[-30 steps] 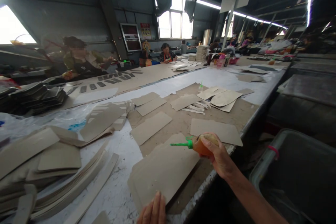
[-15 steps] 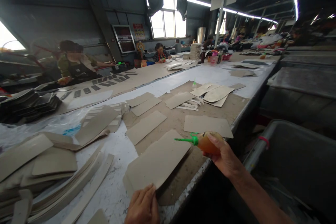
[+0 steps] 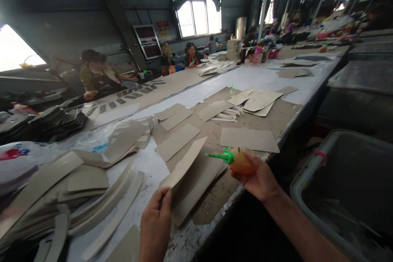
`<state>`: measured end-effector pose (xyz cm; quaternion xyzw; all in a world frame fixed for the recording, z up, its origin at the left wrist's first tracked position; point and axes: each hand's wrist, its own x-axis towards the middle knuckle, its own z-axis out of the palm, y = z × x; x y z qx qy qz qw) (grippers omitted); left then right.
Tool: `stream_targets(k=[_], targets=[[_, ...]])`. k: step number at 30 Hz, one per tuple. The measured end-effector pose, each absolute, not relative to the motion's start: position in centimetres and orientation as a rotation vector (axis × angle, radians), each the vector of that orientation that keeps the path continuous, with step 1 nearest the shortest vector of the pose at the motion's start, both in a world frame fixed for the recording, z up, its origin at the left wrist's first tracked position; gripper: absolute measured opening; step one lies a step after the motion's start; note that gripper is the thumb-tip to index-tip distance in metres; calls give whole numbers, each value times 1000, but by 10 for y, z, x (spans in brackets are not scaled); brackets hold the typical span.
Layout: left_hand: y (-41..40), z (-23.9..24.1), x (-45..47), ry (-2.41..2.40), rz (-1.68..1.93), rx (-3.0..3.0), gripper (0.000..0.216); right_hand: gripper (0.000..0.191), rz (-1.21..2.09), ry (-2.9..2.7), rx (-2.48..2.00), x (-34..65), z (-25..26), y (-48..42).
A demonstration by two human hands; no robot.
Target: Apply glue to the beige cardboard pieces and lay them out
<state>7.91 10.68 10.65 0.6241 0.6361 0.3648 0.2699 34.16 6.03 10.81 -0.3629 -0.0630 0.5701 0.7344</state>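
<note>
My left hand (image 3: 157, 217) pinches the near edge of a grey-beige cardboard sheet (image 3: 186, 161), which is lifted and tilted up. Beneath it lies a stack of similar sheets (image 3: 196, 188) on the brown work surface. My right hand (image 3: 260, 174) is wrapped round a squeeze bottle (image 3: 244, 161) of amber liquid, held above the table's near edge. Its green nozzle (image 3: 219, 156) points left, close to the raised sheet. Further along, another cardboard piece (image 3: 248, 139) lies flat beyond the bottle.
Piles of cardboard pieces (image 3: 87, 178) and curved strips (image 3: 123, 208) fill the left side. A grey bin (image 3: 325, 151) stands right of the table edge. Across the table a person (image 3: 100, 75) works beside dark strips (image 3: 129, 94); another person (image 3: 193, 55) sits further back.
My left hand has lifted the top sheet's near edge, tilting it up and uncovering the stack below. The bottle stays in my right hand, its nozzle slightly lower. The view has shifted a little.
</note>
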Motion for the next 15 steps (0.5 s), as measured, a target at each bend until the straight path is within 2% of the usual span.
stream_targets(k=[5, 9, 15], targets=[[107, 113, 84, 1633, 1036, 1588, 43, 47, 1410, -127, -607, 301, 104, 87], [110, 120, 80, 1640, 1087, 1623, 43, 42, 1469, -172, -534, 282, 86, 100], [126, 154, 52, 1890, 1199, 1567, 48, 39, 1483, -143, -561, 281, 73, 101]])
